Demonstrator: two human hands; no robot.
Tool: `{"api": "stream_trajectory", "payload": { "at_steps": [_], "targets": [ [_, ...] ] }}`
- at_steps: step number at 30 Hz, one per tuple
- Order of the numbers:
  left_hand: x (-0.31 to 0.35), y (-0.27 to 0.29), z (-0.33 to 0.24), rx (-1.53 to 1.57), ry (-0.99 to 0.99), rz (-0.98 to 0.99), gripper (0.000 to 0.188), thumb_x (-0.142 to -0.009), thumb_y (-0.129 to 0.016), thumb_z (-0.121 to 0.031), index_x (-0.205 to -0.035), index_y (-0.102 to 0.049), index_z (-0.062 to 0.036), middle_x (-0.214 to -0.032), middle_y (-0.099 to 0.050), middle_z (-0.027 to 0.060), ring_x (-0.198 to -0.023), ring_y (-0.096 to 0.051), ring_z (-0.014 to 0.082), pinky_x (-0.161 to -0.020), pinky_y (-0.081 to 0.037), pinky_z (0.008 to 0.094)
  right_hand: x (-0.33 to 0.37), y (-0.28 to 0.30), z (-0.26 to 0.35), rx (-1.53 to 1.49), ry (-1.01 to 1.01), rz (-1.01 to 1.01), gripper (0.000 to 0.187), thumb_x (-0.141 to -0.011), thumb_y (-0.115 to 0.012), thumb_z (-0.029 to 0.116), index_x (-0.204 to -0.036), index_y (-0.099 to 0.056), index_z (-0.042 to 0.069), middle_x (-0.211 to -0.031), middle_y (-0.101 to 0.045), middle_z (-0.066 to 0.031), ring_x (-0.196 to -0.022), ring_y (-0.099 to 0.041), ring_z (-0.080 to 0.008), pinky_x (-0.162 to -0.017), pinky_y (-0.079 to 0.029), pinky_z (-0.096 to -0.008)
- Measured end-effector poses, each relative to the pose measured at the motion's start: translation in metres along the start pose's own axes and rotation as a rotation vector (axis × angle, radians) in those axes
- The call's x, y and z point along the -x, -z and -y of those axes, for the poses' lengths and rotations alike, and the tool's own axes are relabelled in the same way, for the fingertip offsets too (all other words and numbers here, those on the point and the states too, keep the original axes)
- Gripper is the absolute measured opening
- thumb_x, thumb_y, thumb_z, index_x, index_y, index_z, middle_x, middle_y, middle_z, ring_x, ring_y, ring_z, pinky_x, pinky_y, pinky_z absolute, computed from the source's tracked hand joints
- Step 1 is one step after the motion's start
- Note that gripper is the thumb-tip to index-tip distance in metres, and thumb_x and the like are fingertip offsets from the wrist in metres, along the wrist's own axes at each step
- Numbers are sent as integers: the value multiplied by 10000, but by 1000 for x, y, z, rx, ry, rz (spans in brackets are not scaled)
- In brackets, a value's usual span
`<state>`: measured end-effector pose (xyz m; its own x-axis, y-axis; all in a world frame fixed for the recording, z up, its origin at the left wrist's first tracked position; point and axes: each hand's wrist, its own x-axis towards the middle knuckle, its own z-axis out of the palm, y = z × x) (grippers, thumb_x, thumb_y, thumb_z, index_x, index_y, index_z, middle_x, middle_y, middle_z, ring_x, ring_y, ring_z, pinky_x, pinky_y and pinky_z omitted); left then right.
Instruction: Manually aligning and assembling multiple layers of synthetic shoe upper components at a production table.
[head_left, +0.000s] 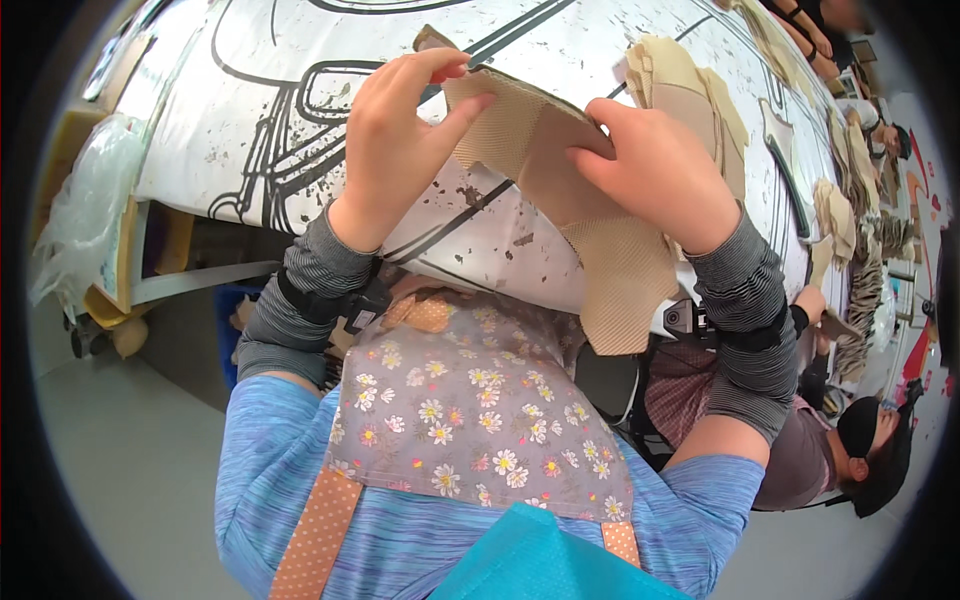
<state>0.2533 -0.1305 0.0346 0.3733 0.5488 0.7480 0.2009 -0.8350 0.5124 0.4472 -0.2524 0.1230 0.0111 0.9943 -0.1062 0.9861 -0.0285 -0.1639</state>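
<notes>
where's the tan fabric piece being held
Head view: right of centre, the fabric piece is in the right hand, its top by the left hand.

One held tan mesh fabric piece (572, 190) counted. On the one white desk (250, 110), one near stack of tan pieces (680, 95) is logged; layers can't be counted. Also tallied: two striped sleeves (738, 268), two wrist cameras (684, 319), one floral apron (480, 405), two dotted straps (315, 530), at least three co-workers (800, 465).
</notes>
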Motion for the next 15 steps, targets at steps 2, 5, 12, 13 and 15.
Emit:
{"api": "stream_trajectory", "payload": {
  "at_steps": [2,5,12,13,15],
  "targets": [
    [4,0,3,36,25,-59,219,-786,-788,-165,-951,-685,-68,-874,-695,37,-770,-634,202,-737,-481,347,1,1,5,-64,-32,-27,256,-863,-604,238,-934,-602,-8,-775,-660,-214,-765,-650,-409,-695,-523,-483],
    [10,3,4,-23,55,37,174,-788,-774,-137,-910,-673,-64,-844,-682,39,-761,-628,212,-731,-479,348,1,1,5,-62,-39,-5,263,-863,-616,253,-955,-601,8,-765,-660,-211,-753,-651,-406,-680,-522,-485],
    [28,16,-34,-5,-346,191,156,-718,-689,-96,-865,-641,-114,-870,-634,-9,-859,-589,196,-778,-498,353,1,-6,9,-73,-53,-99,219,-857,-612,218,-943,-586,19,-752,-657,-206,-721,-646,-407,-656,-511,-498],
    [31,17,-37,23,-457,212,167,-726,-728,-113,-870,-643,-108,-870,-640,-5,-842,-584,188,-796,-508,359,0,-8,10,-73,-66,-93,209,-858,-606,208,-946,-587,19,-750,-658,-208,-717,-645,-409,-652,-510,-500],
    [34,17,-35,44,-601,216,206,-733,-761,-168,-895,-646,-114,-897,-649,-14,-855,-575,175,-833,-522,361,1,-8,10,-73,-80,-85,199,-859,-600,197,-949,-587,20,-749,-659,-210,-713,-644,-410,-648,-509,-502]
  ]
}}
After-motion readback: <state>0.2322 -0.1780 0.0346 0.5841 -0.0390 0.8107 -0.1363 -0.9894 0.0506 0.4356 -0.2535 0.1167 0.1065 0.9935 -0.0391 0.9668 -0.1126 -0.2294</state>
